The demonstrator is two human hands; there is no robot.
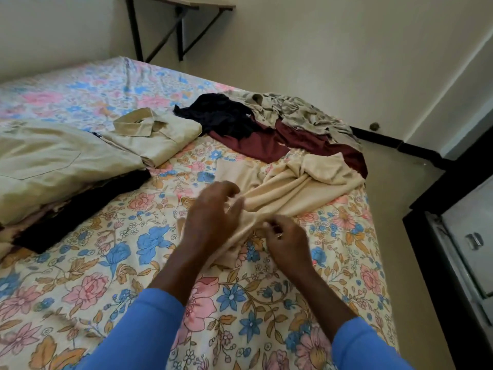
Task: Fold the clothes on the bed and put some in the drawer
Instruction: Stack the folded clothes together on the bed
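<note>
While folded shirts (157, 134) sit stacked on the bed's (106, 276) left side, the left hand (213, 217) and right hand (286, 241) pinch a bunched cream garment (293, 188) mid-bed. The dark pile (266, 129) beyond lies unfolded, and I judge that nothing has gone into a drawer yet.

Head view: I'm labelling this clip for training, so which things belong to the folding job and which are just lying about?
In the job: cream garment, gripped by left hand and right hand; navy garment, maroon garment, grey garment, unfolded; folded beige shirt; folded stack; bed.
Lying about: wall shelf; dark object on floor.
</note>
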